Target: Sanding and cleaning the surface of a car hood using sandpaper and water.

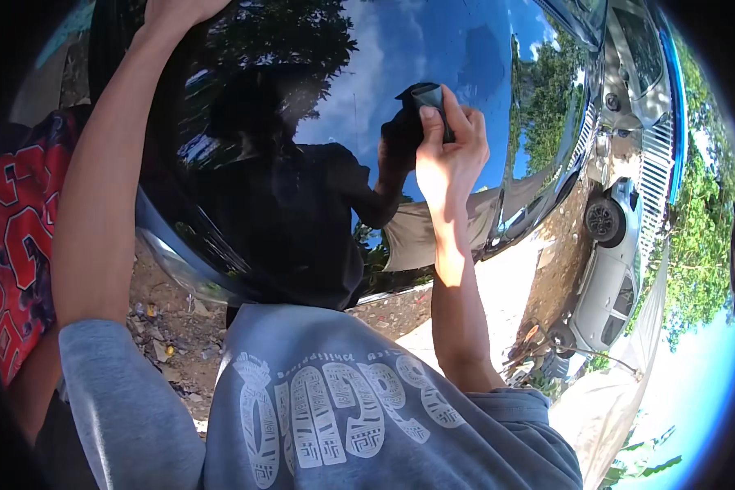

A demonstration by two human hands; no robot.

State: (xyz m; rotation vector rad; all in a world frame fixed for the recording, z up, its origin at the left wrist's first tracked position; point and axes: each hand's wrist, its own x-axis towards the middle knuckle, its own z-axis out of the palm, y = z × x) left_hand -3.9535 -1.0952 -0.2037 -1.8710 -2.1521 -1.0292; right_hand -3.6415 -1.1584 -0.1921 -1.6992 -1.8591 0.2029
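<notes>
Between the thumb and fingers of my right hand (457, 139) is a small folded dark grey sheet (427, 96); whether it is cloth or sandpaper I cannot tell. The hand presses it against a glossy black car panel (302, 188), right of its middle. Sky, trees and my own dark outline are mirrored in the paint. My left arm stretches up along the panel's left side, and my left hand (184, 10) is at the top edge of the picture. Its fingers are cut off there, so what it touches is hidden.
A person in a red patterned shirt (20, 245) stands close at my left. Stony ground with litter (167, 343) lies below the panel. To the right are a silver car (608, 286), a white slatted fence (655, 180), a pale tarp (612, 400) and trees (694, 253).
</notes>
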